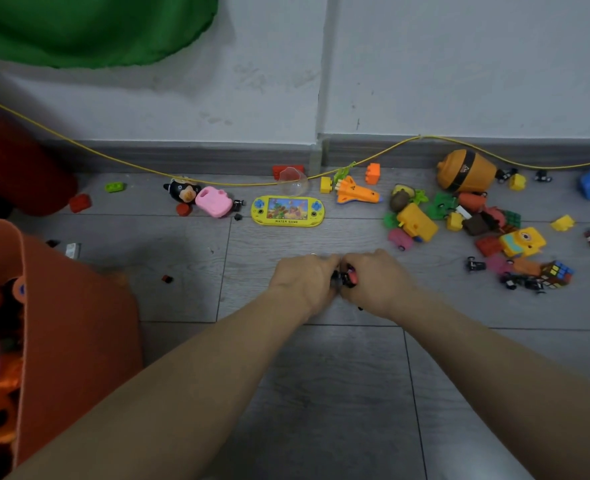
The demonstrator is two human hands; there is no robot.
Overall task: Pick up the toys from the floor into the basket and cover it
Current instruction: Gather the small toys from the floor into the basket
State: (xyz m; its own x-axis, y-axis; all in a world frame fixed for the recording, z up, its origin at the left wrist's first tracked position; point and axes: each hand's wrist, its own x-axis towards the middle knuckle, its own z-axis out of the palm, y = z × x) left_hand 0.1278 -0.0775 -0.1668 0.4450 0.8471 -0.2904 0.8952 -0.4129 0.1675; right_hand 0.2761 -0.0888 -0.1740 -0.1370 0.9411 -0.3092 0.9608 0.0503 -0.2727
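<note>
Between the two sets of fingers, low over the floor point(321, 375), sat a small black-and-red toy point(347, 278). The left hand point(304, 280) and right hand point(378, 282) met knuckle to knuckle, fingers curled round it from both sides, so most of it was hidden and its shape could not be told. Just beyond the fingertips lay a yellow game point(287, 211); off to the right of the right hand spread a heap of blocks point(459, 216), and further left of the left hand stood the orange basket point(65, 323), already holding some toys.

Judging by the task, the step in hand was gathering this piece for the basket. Doing it well probably meant closing the grip fully before lifting, since a small, wheeled-looking toy could slip or shed parts, then passing it to the left hand alone, nearer the basket. No cover was in view.
</note>
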